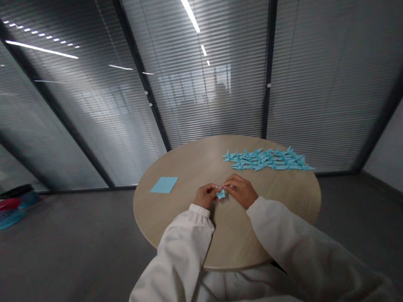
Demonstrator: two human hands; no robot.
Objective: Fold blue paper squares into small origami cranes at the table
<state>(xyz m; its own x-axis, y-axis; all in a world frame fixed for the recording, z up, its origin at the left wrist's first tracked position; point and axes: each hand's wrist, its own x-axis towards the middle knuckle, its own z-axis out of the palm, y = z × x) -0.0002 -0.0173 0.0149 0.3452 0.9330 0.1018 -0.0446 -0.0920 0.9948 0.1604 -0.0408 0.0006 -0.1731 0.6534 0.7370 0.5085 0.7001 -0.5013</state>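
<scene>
Between my two hands, over the middle of the round table, is a small folded piece of light-blue paper (221, 194). My left hand (206, 195) pinches it from the left, with thumb and forefinger closed. My right hand (239, 190) meets it from the right, its fingertips closed at the paper's upper edge. The fingers cover much of the paper, so its folded shape is hard to make out. Further back on the right lie several folded light-blue paper cranes (267, 159), set close together in rows. Flat on the left side lies a light-blue paper sheet (164, 184).
The round wooden table (233, 251) stands before my body. Behind it rises a glass partition (211, 106) with blinds and dark frames. On the floor at the far left are a red and blue basket (4, 215) and a dark-rimmed bin (20, 194).
</scene>
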